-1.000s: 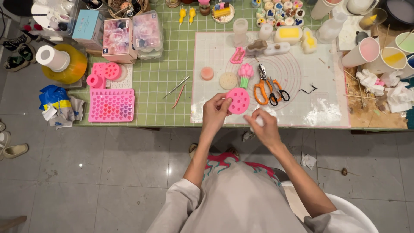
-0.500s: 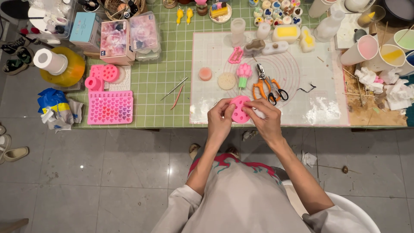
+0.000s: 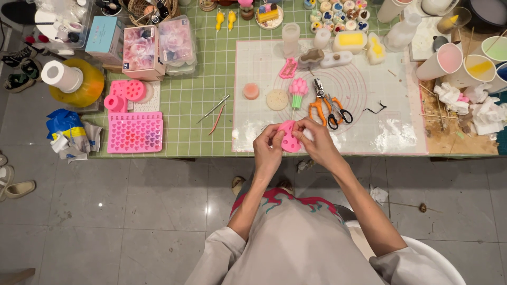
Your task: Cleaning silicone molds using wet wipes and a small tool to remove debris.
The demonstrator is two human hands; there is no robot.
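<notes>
Both of my hands grip a small pink silicone mould (image 3: 289, 140) over the front edge of the white work mat (image 3: 369, 105). My left hand (image 3: 268, 148) pinches its left side and my right hand (image 3: 315, 141) bends its right side, so the mould is folded. On the mat behind it lie an orange round piece (image 3: 251, 91), a pale round disc (image 3: 277, 99), a pink and green flower-shaped piece (image 3: 298, 91), and orange-handled scissors with pliers (image 3: 327, 105).
A green checked mat (image 3: 200, 89) covers the table. At the left lie a pink heart mould tray (image 3: 135, 132), round pink moulds (image 3: 127, 92), boxes (image 3: 140, 50) and a paper roll on a yellow container (image 3: 71, 79). Cups (image 3: 465, 58) and crumpled tissue (image 3: 475, 105) stand right.
My right hand has come up from the table's edge to join the left on the pink mould. Together they brought it nearer me and bent it.
</notes>
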